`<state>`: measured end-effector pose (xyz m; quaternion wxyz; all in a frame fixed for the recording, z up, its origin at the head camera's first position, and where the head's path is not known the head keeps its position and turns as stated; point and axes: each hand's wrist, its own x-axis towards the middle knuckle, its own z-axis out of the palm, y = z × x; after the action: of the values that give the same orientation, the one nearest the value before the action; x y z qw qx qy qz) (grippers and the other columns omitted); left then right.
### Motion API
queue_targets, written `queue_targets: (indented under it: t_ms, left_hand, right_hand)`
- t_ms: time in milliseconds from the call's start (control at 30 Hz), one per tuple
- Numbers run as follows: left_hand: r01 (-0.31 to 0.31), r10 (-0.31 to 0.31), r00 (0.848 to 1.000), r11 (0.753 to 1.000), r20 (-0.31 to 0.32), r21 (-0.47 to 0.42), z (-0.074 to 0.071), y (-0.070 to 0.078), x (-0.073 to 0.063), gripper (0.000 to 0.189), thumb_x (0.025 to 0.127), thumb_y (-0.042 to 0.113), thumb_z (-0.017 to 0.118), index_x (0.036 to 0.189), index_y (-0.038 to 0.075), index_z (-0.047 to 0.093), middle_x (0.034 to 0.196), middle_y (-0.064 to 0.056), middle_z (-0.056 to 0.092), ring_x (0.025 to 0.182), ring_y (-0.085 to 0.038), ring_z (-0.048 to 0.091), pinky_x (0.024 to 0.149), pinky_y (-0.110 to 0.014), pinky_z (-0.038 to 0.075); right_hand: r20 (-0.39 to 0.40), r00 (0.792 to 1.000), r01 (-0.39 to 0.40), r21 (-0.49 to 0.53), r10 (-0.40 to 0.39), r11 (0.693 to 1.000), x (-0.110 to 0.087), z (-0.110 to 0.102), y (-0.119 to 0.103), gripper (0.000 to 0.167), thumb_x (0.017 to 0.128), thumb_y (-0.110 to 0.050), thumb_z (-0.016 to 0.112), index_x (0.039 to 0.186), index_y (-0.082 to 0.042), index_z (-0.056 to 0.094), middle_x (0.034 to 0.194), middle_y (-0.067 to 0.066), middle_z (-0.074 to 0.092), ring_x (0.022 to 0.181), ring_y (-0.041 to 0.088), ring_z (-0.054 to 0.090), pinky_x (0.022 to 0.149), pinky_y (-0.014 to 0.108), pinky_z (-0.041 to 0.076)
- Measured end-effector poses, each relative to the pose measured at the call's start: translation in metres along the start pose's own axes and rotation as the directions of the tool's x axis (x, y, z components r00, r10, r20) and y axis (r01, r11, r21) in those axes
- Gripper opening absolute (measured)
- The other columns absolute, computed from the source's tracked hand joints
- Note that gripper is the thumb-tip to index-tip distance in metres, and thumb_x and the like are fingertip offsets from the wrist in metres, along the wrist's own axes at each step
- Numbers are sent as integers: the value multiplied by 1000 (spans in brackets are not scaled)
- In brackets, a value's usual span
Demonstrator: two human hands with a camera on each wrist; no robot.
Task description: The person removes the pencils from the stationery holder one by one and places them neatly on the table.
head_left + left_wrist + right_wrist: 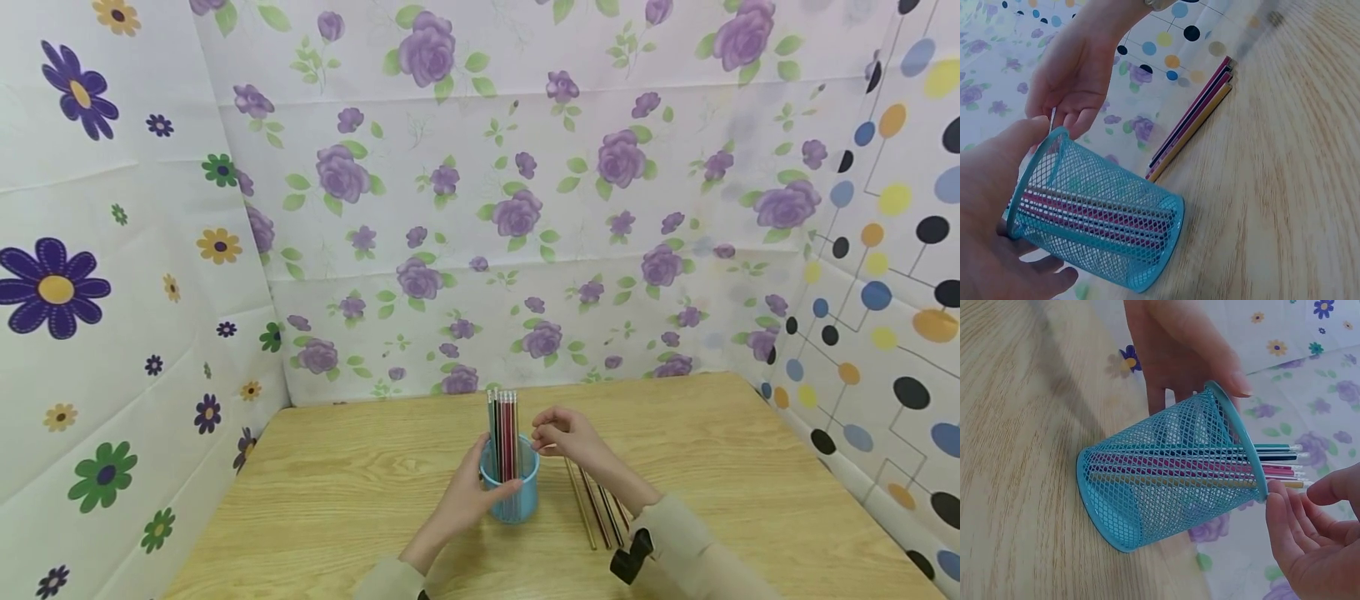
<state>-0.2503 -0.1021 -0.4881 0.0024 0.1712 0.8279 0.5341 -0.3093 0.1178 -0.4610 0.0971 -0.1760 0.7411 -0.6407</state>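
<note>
A light-blue mesh pencil cup (pixel 525 498) stands upright on the table, holding several pencils (pixel 506 425) with white ends up; teal, black, dark red and gold ones show. My left hand (pixel 463 497) grips the cup from its left side, the thumb along the near rim. In the right wrist view, the fingers (pixel 1188 428) of that hand lie behind the mesh. My right hand (pixel 568 437) is at the cup's right rim, its fingers loosely bent and the thumb apart. In the right wrist view, its fingertips are right at the rim, beside the gold pencil's end (pixel 1296 484).
Several more pencils (pixel 596 504) lie side by side on the wooden table (pixel 360 500), right of the cup and under my right forearm. A black strap device (pixel 632 557) sits on the right sleeve. Patterned cloth walls (pixel 450 275) surround the table's back and sides.
</note>
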Motion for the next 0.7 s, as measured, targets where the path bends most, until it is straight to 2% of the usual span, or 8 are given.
queue_targets:
  t_ms: [133,267,433,567,700]
  left_hand:
    - [20,-16,998,998,-63,57,5,3,1,98,84,40,74,151,-4,18,154,-30,26,140,-48,28,110,-64,29]
    - [19,-13,995,998,-103,63,8,5,0,98,82,39,76,150,-6,20,151,-31,30,137,-48,33,109,-64,32]
    - [4,1,994,999,-112,46,10,4,0,97,82,37,76,150,-5,21,150,-30,32,136,-46,37,109,-62,34]
    - [-13,18,993,999,-116,46,11,2,2,97,82,38,76,149,-5,22,150,-30,32,135,-47,37,108,-62,35]
    - [-22,28,992,999,-124,43,11,0,2,96,81,39,76,149,-3,24,149,-29,35,133,-46,40,107,-61,37]
  right_hand:
    - [-12,1000,-3,-20,3,1000,2,2,-1,25,100,-12,50,116,7,53,103,24,63,85,15,67,83,38,59]
    - [-31,999,-12,-27,11,1000,5,5,-4,26,99,-12,51,117,6,53,100,23,65,83,15,66,79,33,59]
    - [-90,996,-22,-41,18,999,10,9,-6,29,97,-12,54,118,8,54,97,17,67,82,16,65,76,31,58]
    - [-157,987,-35,-61,25,998,15,11,-6,23,95,-11,58,114,3,57,96,11,67,82,16,65,73,30,58]
    - [-182,983,-50,-95,32,994,18,12,-5,23,94,-13,61,113,0,60,101,14,67,83,17,64,74,33,58]
